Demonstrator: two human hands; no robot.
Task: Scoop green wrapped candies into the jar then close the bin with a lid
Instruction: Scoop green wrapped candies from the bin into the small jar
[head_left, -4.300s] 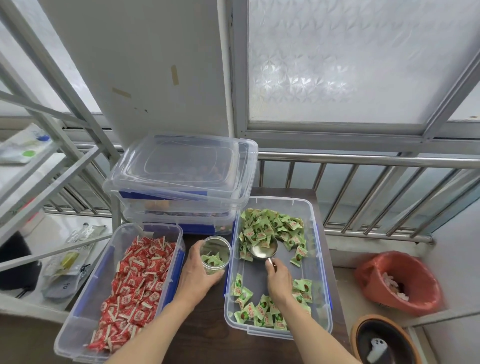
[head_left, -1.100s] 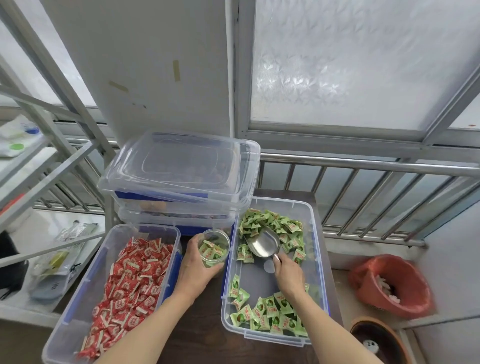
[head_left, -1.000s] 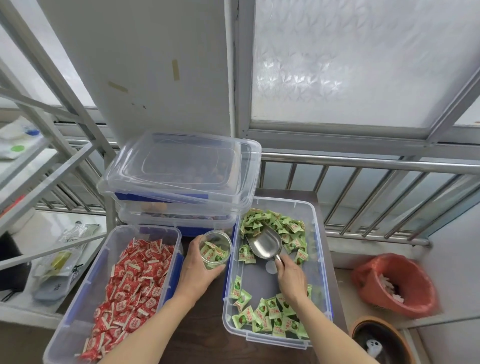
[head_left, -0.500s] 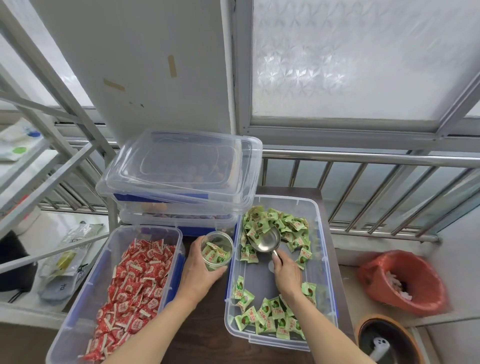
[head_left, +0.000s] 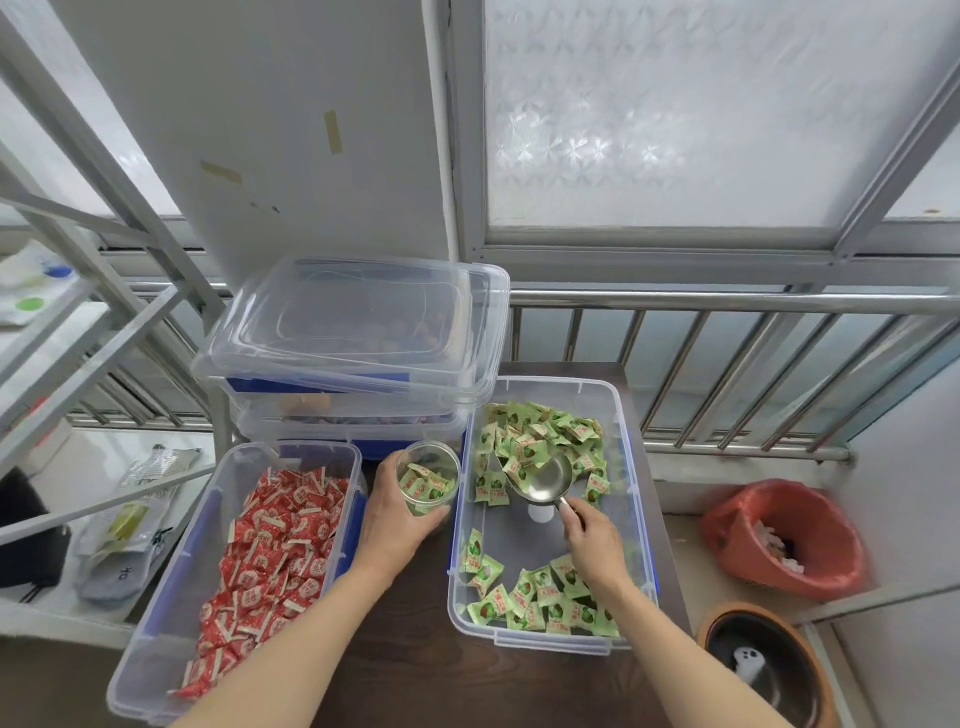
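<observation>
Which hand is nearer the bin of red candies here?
The left. The left hand grips the jar just beside the bin of red candies; the right hand holds the scoop inside the green-candy bin, farther off.

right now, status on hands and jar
Left hand grips jar, part-filled. Right hand holds scoop in green candy bin. Bin unlidded, nothing blocking.

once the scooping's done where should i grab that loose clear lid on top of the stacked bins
Grip the clear plastic lid by its raised front rim, coming from the near side. It lies flat and askew on the stacked clear bins, so that edge overhangs toward the person, while the wall blocks the far side.
</observation>
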